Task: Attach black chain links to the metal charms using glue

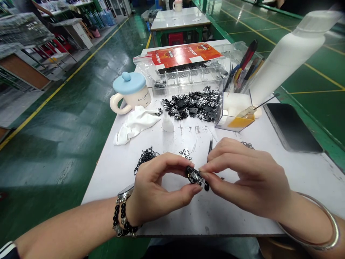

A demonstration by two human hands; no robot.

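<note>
My left hand [159, 187] and my right hand [242, 176] pinch a small black metal part [194, 175] between their fingertips, above the white table [215, 219]. Fingers hide part of the piece. A thin black tool [210, 146] shows behind my right fingers, and a black tip [206, 186] shows below them; I cannot tell if they are one object. Tangled black metal strips [145, 159] lie near my left hand, and smaller bits [185, 154] lie just ahead. A larger heap of black metal pieces [191, 104] lies farther ahead.
A white cloth [134, 126], small dropper bottle [167, 124] and blue-lidded mug [130, 93] stand ahead. Right of them are a transparent tool holder [237, 108], large white bottle [291, 54] and black tablet [292, 127]. A transparent compartment tray [185, 81] sits beyond. The green floor lies beyond the table edges.
</note>
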